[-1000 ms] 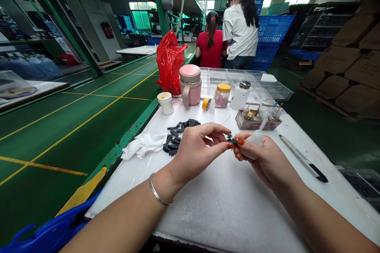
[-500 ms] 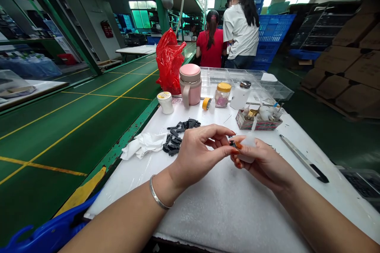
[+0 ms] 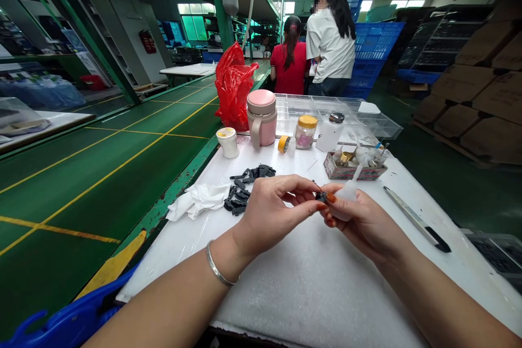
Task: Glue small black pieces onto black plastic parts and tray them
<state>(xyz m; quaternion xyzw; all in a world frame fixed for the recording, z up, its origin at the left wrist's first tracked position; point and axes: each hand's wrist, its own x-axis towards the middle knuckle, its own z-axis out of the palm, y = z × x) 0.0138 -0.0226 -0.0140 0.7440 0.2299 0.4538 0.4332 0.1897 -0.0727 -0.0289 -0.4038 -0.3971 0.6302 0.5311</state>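
Observation:
Over the white table [image 3: 261, 299], my left hand [image 3: 271, 209] pinches a small black plastic part [image 3: 321, 196] between thumb and fingertips. My right hand [image 3: 365, 220] is wrapped round a translucent squeeze bottle [image 3: 349, 191], its thin nozzle tilted up and to the right. The thumb and fingertips of that hand also meet the black part, so both hands touch it. A heap of similar black plastic parts [image 3: 238, 196] lies just left of my left hand, and a crumpled white cloth [image 3: 199, 199] is beside the heap.
At the back stand a pink mug [image 3: 261, 119], yellow tape [image 3: 283, 144], a yellow-lidded jar [image 3: 305, 133], a white bottle [image 3: 329, 133] and a red bag [image 3: 234, 87]. A small box [image 3: 354, 171] and a utility knife [image 3: 416, 218] lie right. A green conveyor [image 3: 122, 168] runs left. Two people are ahead.
The squeeze bottle in my right hand has tipped further to the right, and my right fingers have shifted slightly. The black part shows more between my fingertips. My left hand barely moves.

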